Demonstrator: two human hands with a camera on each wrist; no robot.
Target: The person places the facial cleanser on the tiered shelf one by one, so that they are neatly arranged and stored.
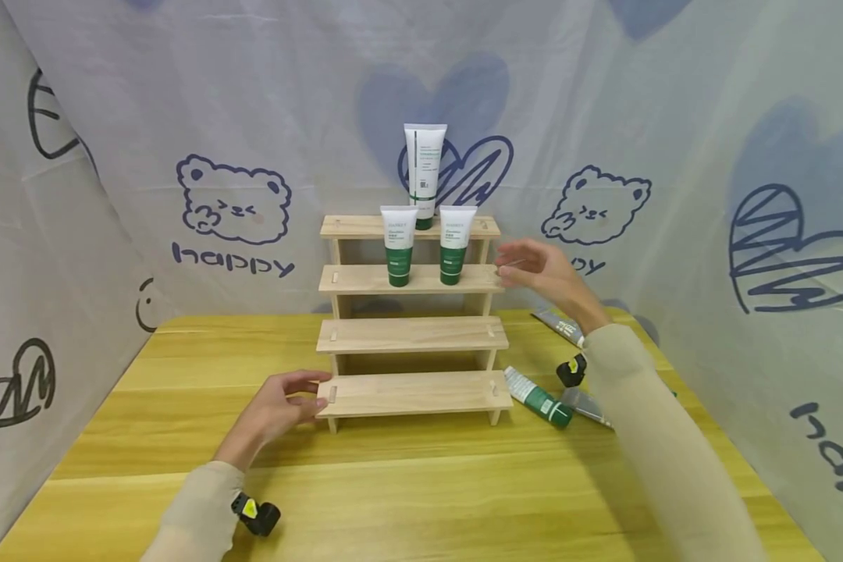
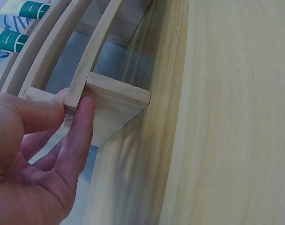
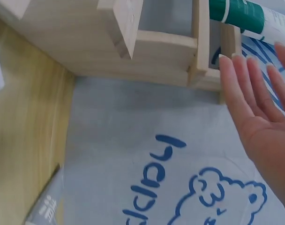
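Observation:
A four-step wooden rack (image 1: 413, 334) stands on the table. My left hand (image 1: 281, 407) pinches the left end of its lowest shelf between thumb and fingers, as the left wrist view shows (image 2: 44, 154). My right hand (image 1: 541, 273) is at the right end of the second shelf from the top, fingers extended and holding nothing in the right wrist view (image 3: 259, 103). Two small white-and-green tubes (image 1: 398, 246) (image 1: 453, 244) stand upright on that shelf. On the top shelf stands a taller white tube (image 1: 425, 172).
Right of the rack, a white-and-green tube (image 1: 538, 398) lies on the table (image 1: 393, 492), with a grey tube (image 1: 586, 407) beside it. Another grey tube (image 1: 559, 325) lies farther back, partly behind my right arm. A patterned curtain (image 1: 239, 94) hangs behind and at both sides.

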